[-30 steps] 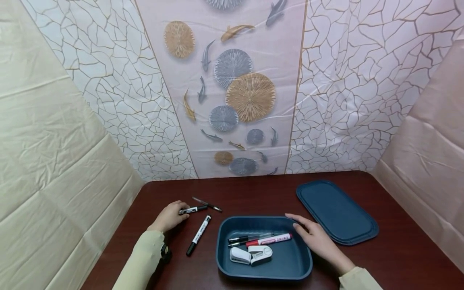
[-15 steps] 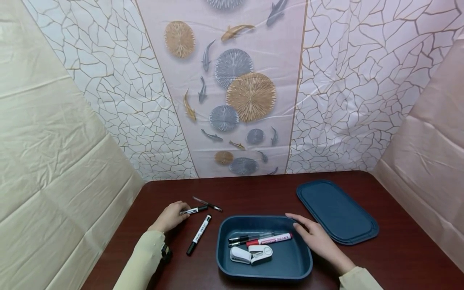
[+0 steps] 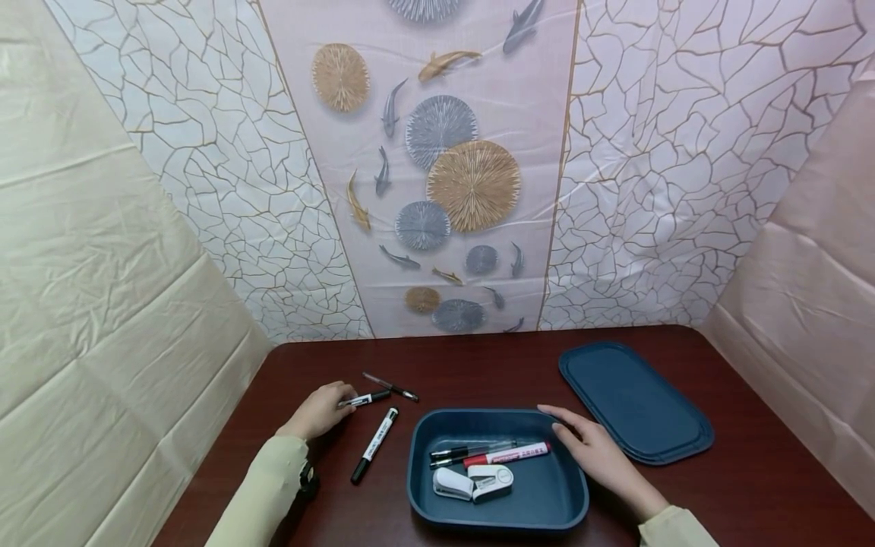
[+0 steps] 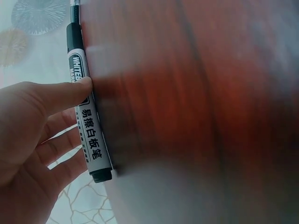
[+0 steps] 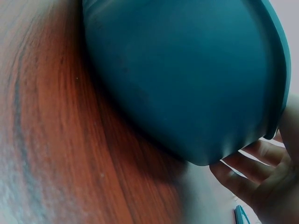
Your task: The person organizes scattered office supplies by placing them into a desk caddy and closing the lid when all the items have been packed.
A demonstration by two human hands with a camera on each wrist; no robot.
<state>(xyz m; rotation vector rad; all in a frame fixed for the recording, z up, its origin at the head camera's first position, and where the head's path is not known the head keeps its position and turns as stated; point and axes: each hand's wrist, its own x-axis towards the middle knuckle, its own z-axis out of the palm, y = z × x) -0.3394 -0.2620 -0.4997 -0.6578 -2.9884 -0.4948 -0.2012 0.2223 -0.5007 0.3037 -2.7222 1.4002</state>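
Note:
My left hand (image 3: 318, 412) pinches a whiteboard marker (image 4: 89, 126) with white barrel and black cap; the thumb lies across its label and the fingers are behind it. A thin pen (image 3: 391, 386) lies just past its cap end. Between this hand and the box a second whiteboard marker (image 3: 374, 445) lies slanted on the table. At the right back corner of the dark blue box (image 3: 540, 501), my right hand (image 3: 593, 450) holds the rim, its fingers (image 5: 236, 182) against the outer wall. Inside the box are black pens (image 3: 472, 450), a red-capped marker (image 3: 507, 453) and two white staplers (image 3: 453, 483).
A dark blue lid (image 3: 636, 403) lies flat on the table to the right, behind my right hand. The reddish-brown table (image 3: 478, 372) ends at a patterned cloth backdrop (image 3: 451, 228), with pale cloth walls (image 3: 137, 342) at both sides.

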